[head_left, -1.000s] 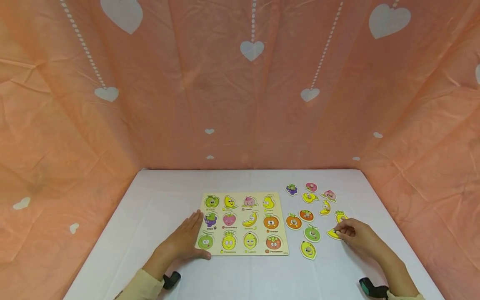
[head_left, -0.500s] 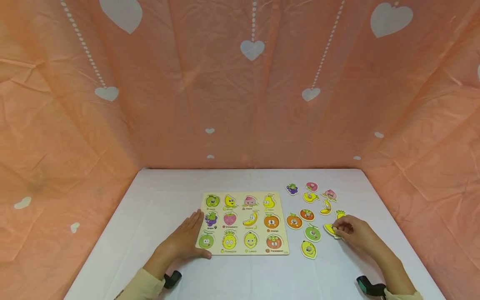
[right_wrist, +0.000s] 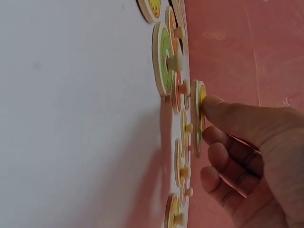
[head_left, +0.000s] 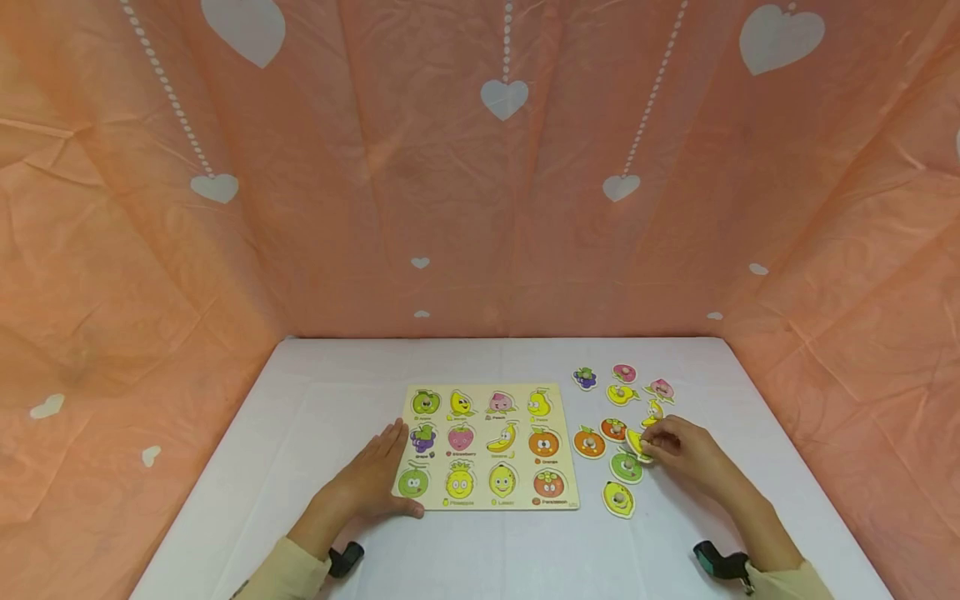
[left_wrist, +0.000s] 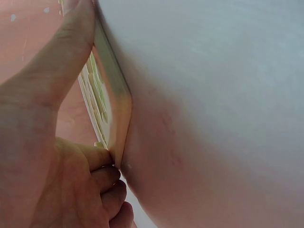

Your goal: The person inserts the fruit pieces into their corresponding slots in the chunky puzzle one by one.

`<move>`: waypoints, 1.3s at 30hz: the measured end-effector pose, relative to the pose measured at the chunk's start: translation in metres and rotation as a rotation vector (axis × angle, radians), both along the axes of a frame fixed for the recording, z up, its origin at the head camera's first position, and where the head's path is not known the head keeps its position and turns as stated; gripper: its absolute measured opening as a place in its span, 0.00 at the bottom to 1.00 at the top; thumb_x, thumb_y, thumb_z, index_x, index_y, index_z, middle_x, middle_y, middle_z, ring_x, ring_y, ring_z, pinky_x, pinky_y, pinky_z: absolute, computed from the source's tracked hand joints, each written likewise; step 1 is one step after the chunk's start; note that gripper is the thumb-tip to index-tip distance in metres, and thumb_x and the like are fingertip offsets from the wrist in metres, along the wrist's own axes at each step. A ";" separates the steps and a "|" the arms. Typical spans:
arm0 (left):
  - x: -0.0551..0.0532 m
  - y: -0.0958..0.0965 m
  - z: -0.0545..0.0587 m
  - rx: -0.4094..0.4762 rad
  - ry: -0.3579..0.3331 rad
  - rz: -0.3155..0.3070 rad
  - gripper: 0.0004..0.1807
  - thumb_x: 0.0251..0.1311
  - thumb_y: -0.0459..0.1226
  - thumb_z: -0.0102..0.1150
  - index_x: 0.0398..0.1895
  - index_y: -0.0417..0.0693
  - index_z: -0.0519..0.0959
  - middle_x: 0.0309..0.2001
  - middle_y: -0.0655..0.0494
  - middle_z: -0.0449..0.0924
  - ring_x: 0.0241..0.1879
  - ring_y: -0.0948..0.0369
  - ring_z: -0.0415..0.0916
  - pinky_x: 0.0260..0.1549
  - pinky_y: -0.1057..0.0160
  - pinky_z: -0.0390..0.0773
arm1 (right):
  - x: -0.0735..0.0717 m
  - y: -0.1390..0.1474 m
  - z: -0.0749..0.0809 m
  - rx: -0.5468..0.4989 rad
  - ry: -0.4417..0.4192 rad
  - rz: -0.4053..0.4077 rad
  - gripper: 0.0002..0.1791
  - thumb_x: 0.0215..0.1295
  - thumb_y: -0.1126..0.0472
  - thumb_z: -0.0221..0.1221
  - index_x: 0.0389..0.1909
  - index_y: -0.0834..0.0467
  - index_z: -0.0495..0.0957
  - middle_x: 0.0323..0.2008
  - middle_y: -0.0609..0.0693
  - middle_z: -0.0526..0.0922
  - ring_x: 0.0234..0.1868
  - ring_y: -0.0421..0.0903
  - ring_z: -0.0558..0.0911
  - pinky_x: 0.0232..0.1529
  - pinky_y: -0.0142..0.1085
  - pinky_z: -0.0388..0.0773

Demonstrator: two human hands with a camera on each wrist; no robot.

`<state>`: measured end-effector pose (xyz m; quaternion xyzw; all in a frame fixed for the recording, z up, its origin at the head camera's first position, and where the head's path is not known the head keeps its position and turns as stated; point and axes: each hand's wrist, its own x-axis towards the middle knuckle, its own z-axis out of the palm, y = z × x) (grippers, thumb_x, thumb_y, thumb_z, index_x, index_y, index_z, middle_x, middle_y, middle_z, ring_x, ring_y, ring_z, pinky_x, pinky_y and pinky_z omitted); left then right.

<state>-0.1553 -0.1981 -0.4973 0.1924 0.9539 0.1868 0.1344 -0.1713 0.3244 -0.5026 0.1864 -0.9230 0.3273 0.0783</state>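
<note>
My left hand rests against the left side of the wooden fruit puzzle board, fingers extended along that edge and thumb at the front corner. The left wrist view shows thumb and fingers touching the board's edge. With thumb and fingertips, my right hand pinches a yellow mango puzzle piece. In the right wrist view the mango piece is raised off the table and tilted on edge. It overlaps the green round piece in the head view. The hand hides the pineapple piece.
Several knobbed fruit pieces lie right of the board: orange, persimmon, lemon, banana, pear, peach, strawberry, grapes. Peach-coloured cloth walls surround the white table.
My right hand has picked up the mango piece from beside the pineapple piece and moved it left, over the green piece. The left hand and board stay in place.
</note>
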 end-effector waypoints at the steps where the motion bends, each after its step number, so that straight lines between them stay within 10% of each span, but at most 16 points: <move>1: 0.000 0.000 0.000 0.002 0.000 0.000 0.76 0.45 0.59 0.85 0.81 0.20 0.50 0.83 0.24 0.45 0.84 0.35 0.46 0.83 0.39 0.52 | -0.001 -0.002 0.001 0.003 -0.003 0.003 0.09 0.62 0.68 0.76 0.38 0.56 0.86 0.36 0.41 0.82 0.36 0.31 0.75 0.35 0.29 0.80; 39: -0.001 -0.002 -0.005 -0.018 -0.015 0.020 0.77 0.44 0.61 0.84 0.83 0.24 0.48 0.84 0.28 0.44 0.85 0.38 0.44 0.84 0.41 0.50 | -0.043 -0.103 0.019 -0.040 -0.121 0.024 0.05 0.69 0.60 0.73 0.40 0.54 0.86 0.36 0.44 0.78 0.38 0.44 0.74 0.34 0.31 0.75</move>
